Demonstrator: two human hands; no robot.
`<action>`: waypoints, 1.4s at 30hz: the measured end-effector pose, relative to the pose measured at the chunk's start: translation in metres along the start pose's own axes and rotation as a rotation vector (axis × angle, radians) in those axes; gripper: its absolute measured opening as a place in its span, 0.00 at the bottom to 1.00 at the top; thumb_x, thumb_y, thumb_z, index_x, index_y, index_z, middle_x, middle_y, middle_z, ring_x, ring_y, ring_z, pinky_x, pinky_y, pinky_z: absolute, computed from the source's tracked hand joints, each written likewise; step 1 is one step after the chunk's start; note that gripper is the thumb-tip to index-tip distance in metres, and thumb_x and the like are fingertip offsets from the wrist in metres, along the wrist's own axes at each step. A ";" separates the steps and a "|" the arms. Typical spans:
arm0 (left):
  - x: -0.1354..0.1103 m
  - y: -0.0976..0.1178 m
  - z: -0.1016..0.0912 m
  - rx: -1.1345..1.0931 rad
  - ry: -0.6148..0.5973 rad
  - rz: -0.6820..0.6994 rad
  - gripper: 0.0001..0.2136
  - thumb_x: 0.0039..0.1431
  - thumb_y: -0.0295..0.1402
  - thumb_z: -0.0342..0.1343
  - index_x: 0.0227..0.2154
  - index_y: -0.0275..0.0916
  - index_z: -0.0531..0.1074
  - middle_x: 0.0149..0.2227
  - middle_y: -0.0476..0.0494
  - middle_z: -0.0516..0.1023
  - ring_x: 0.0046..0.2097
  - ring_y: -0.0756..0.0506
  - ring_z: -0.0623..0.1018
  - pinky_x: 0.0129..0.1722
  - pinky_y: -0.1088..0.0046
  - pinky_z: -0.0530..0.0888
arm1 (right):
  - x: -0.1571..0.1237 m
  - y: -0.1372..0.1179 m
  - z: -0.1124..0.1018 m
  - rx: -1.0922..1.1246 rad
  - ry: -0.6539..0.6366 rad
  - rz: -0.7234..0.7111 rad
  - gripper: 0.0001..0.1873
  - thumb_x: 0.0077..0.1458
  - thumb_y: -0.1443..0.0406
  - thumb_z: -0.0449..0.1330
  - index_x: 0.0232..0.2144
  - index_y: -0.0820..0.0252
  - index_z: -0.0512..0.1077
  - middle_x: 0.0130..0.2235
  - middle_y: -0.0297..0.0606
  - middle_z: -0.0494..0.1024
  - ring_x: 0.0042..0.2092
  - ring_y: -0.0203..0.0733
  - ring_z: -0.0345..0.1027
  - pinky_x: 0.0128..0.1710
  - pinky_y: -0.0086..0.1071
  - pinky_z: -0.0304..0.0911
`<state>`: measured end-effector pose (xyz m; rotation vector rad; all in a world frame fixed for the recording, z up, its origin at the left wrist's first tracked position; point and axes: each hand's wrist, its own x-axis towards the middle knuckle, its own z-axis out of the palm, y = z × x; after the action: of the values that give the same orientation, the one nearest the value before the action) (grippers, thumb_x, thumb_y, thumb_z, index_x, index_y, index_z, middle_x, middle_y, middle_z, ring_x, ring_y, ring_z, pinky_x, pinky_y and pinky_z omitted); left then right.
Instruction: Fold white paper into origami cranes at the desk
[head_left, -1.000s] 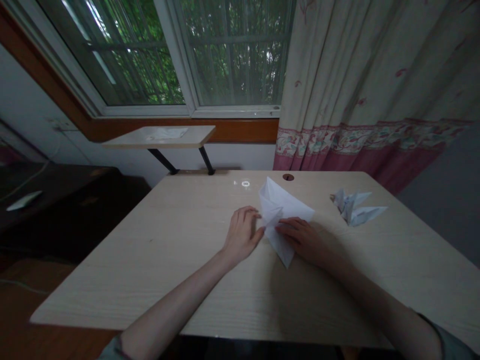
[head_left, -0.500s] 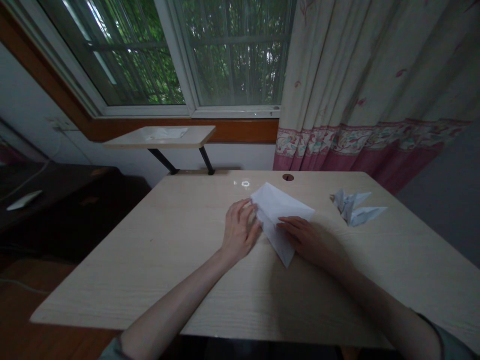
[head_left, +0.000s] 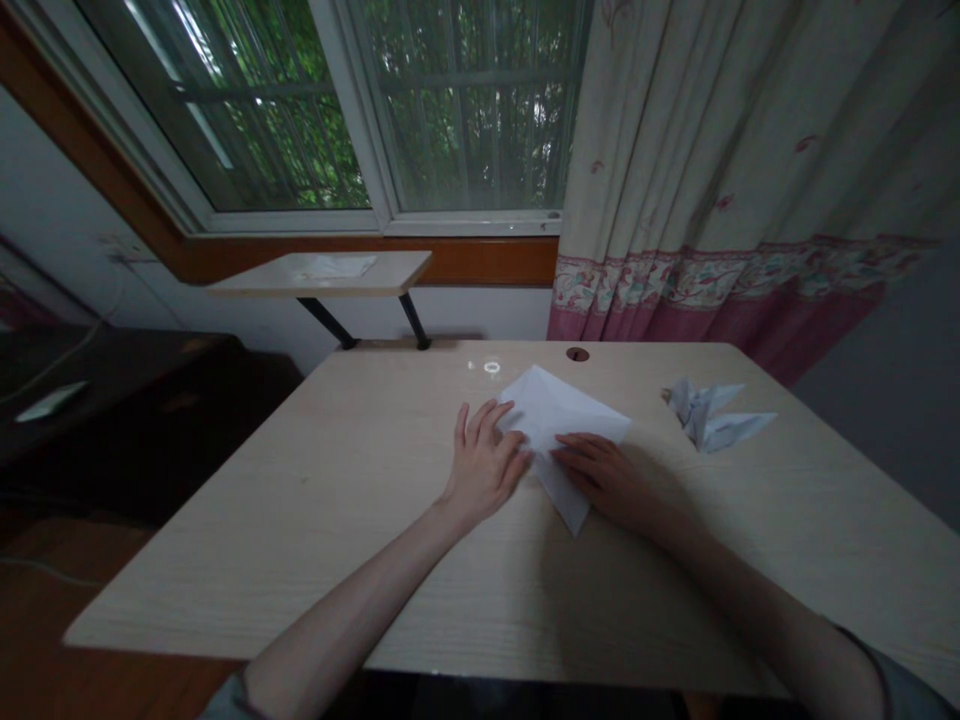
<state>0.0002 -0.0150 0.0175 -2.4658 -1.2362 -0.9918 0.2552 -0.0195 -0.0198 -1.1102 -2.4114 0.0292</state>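
A white sheet of paper [head_left: 559, 415], partly folded into a pointed shape, lies flat near the middle of a pale wooden table [head_left: 360, 520]. My left hand [head_left: 484, 460] rests on its left edge with the fingers stretched out flat. On the paper's right side my right hand [head_left: 611, 478] lies with the fingers flat on the fold. Neither hand grips anything.
A finished folded paper figure [head_left: 712, 415] sits on the table at the right. A cable hole [head_left: 577, 354] is at the table's far edge. Behind are a small shelf [head_left: 322, 275], a window and a curtain [head_left: 720, 180]. A dark cabinet [head_left: 112, 390] stands to the left.
The raised paper flap has been folded down flat. My left hand went from pinching the flap to lying open on the paper; the right hand stayed put.
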 end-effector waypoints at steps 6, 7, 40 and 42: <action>0.002 -0.003 -0.001 -0.061 -0.069 0.014 0.13 0.70 0.32 0.48 0.35 0.40 0.76 0.45 0.45 0.80 0.50 0.43 0.77 0.67 0.49 0.58 | 0.001 0.001 0.001 0.008 0.044 0.000 0.18 0.66 0.68 0.53 0.54 0.53 0.75 0.56 0.41 0.77 0.58 0.48 0.69 0.60 0.48 0.65; 0.003 -0.004 -0.001 -0.075 -0.090 0.013 0.13 0.70 0.32 0.47 0.35 0.40 0.76 0.43 0.45 0.81 0.48 0.44 0.78 0.65 0.51 0.62 | 0.001 0.002 0.001 0.014 0.062 0.004 0.18 0.66 0.68 0.52 0.53 0.53 0.75 0.56 0.41 0.77 0.57 0.48 0.69 0.60 0.48 0.66; -0.011 -0.008 0.017 0.084 -0.430 0.032 0.20 0.72 0.39 0.46 0.61 0.37 0.67 0.68 0.36 0.60 0.70 0.35 0.58 0.66 0.45 0.59 | -0.008 0.051 0.014 0.107 0.146 0.301 0.26 0.58 0.73 0.50 0.54 0.54 0.76 0.60 0.43 0.74 0.61 0.50 0.68 0.62 0.53 0.62; -0.011 -0.009 0.017 0.096 -0.377 0.020 0.17 0.72 0.36 0.47 0.59 0.39 0.70 0.67 0.36 0.62 0.69 0.34 0.61 0.65 0.44 0.61 | -0.008 0.046 0.014 0.036 0.114 0.261 0.25 0.60 0.71 0.50 0.56 0.54 0.74 0.61 0.44 0.72 0.62 0.52 0.67 0.62 0.55 0.62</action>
<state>-0.0029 -0.0084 -0.0035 -2.6604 -1.3224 -0.4591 0.2862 0.0076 -0.0450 -1.3649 -2.1444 0.0920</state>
